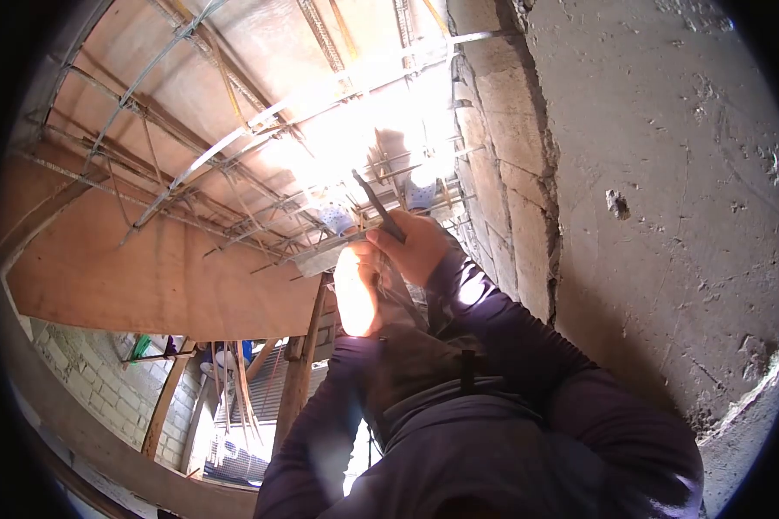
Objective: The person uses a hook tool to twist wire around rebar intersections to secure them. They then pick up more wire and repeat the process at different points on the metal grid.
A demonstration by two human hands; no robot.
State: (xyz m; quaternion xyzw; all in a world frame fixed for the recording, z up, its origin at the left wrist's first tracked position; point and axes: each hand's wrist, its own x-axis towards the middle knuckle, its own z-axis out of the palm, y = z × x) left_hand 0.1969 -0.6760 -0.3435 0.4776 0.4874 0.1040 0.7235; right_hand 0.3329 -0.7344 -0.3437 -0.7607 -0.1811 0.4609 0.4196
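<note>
In the head view, my right hand is closed around a dark, slim metal tool. The tool slants up and to the left, its far end over the rebar grid. Just left of it, my left hand is bleached by sunlight. Its fingers look curled in, close to the right hand; whatever lies in them cannot be made out. Both hands are in front of my body, above a pale block or board edge.
My feet in spotted footwear stand among the bars. A rough concrete wall rises at the right. Plywood formwork lies at the left, with a drop below it showing timber props and a block wall.
</note>
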